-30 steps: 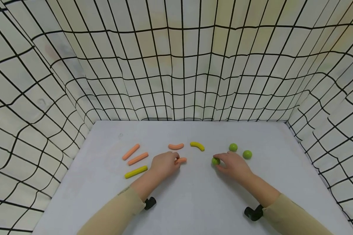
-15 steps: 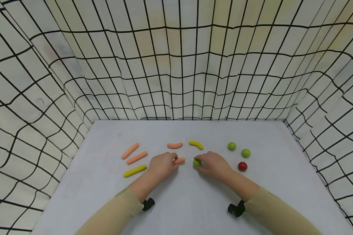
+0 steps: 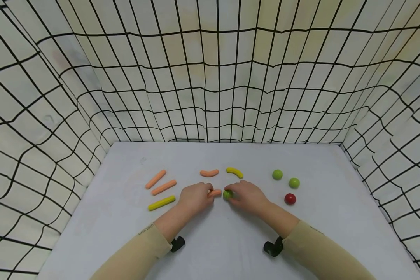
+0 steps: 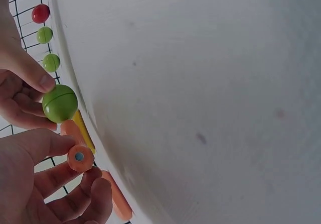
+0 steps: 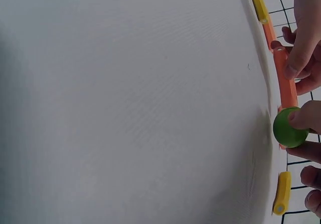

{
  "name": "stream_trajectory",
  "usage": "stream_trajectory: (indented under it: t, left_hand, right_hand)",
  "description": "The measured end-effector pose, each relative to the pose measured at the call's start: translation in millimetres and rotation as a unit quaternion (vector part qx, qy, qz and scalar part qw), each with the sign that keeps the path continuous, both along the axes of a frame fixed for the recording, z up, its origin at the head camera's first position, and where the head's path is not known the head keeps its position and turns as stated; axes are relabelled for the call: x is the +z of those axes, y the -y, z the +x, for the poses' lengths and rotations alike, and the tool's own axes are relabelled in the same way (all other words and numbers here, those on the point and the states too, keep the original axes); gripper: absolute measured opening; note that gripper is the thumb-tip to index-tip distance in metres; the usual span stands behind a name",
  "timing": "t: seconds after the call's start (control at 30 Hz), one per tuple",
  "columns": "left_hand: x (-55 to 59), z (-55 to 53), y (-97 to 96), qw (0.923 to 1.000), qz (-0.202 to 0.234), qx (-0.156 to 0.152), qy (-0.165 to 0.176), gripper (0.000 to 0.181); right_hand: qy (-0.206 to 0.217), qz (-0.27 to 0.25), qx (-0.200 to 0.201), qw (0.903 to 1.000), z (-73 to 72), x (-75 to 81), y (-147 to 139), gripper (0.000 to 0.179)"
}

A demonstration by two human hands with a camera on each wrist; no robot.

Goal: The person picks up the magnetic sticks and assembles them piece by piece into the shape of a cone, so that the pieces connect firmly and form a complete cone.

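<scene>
Near the middle of the table, my left hand (image 3: 195, 197) pinches a short orange magnetic stick (image 3: 216, 193) between thumb and fingers. A round grey spot shows on its end in the left wrist view. My right hand (image 3: 249, 197) holds a green ball (image 3: 227, 194) by thumb and fingertips. The ball sits right at the stick's right end; in the right wrist view the green ball (image 5: 288, 133) overlaps the tip of the orange stick (image 5: 286, 78). Just beyond the hands lie a curved orange stick (image 3: 209, 173) and a curved yellow stick (image 3: 235, 172).
Left of my hands lie two straight orange sticks (image 3: 164, 187) and a straight yellow stick (image 3: 161, 203). To the right are two green balls (image 3: 277, 174) and a red ball (image 3: 290, 199). Black netting (image 3: 217, 77) over white walls encloses the white table (image 3: 227, 249).
My right hand has moved left with the green ball, up to the end of the orange stick, uncovering the red ball. My left hand has stayed in place with the stick.
</scene>
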State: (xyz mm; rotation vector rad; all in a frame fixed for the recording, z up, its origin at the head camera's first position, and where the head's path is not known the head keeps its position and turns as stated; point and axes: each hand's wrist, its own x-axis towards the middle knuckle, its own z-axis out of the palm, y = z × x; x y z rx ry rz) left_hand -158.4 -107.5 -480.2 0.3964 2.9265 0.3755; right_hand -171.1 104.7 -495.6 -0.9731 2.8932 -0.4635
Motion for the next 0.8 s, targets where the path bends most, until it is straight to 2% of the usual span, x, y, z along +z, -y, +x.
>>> stream_trajectory:
  t: [0.27,0.43,0.6,0.8]
  left_hand:
    - [0.9,6.1,-2.5,1.0000,0.009,-0.004,-0.002,0.014]
    - [1.0,8.2,-2.9,1.0000,-0.001,-0.008,-0.002,0.011]
    - [0.4,7.8,-2.1,0.9998,-0.005,-0.008,0.020,0.012]
    - [2.4,4.0,2.7,0.9987,0.006,0.016,0.048,0.027]
  right_hand:
    - [0.006,0.006,0.017,0.9998,-1.6,-2.6,2.6,0.034]
    - [0.009,0.011,0.023,0.9996,-1.3,-1.8,1.5,0.034]
    - [0.015,0.001,0.036,0.9992,-1.0,-1.6,-0.4,0.034]
    - [0.014,0.001,0.034,0.9993,-0.3,-2.0,-2.9,0.038]
